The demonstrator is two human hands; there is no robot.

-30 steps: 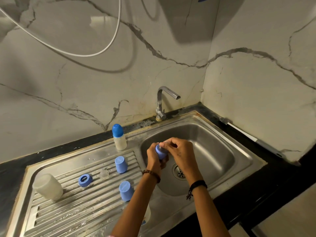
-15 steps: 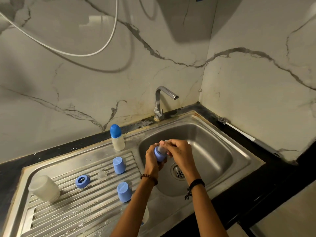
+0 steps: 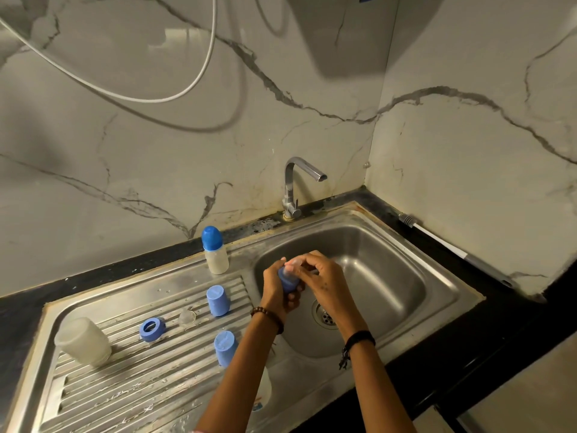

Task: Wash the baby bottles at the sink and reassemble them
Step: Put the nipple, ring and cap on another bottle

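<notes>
Left hand [image 3: 274, 284] grips blue collar ring [image 3: 287, 280] over sink basin [image 3: 387, 276], opening tilted up-right; right hand [image 3: 321, 278] pinches clear teat [image 3: 295, 261] at its top.

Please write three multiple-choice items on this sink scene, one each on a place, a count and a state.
1. Where does the assembled bottle with the blue cap stand?
A. in the basin
B. on the sink's rim behind the drainboard
C. on the floor

2. How many blue caps stand alone on the drainboard?
A. two
B. five
C. none

3. What is the tap doing?
A. pouring a strong stream
B. spraying sideways
C. no water shows from it

Answers:
1 B, it stands upright by the wall, left of the basin.
2 A, one cap and another cap stand near the blue ring.
3 C, nothing falls from the spout above the left hand and right hand.
</notes>
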